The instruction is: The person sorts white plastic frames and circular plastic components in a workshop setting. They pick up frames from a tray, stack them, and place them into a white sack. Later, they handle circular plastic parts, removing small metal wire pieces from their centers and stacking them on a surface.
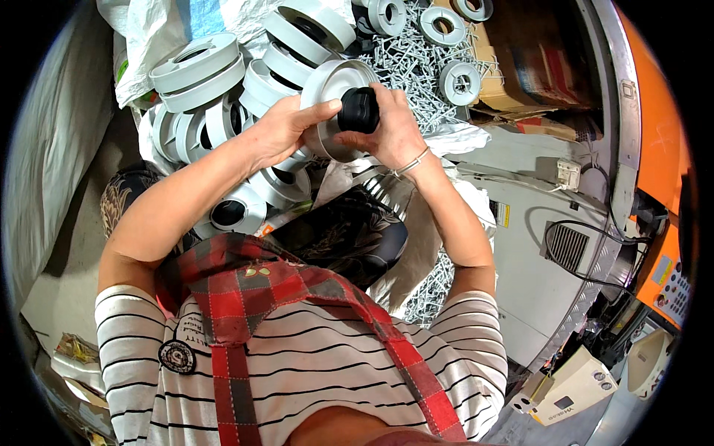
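My left hand grips the rim of a light grey round plastic part, its thumb lying across the part's face. At the middle of that part sits a short black cylinder. My right hand is closed round the black cylinder, fingers over its top and thumb below. Whether the cylinder is seated in the grey part or only held against it, I cannot tell. More grey round parts lie heaped to the left of my hands, some with black centres.
Beyond my right hand is a pile of small grey plastic sprue pieces with smaller grey rings on it. A cardboard box stands at the far right. A grey machine cabinet with black cables is on the right. White sacking lies far left.
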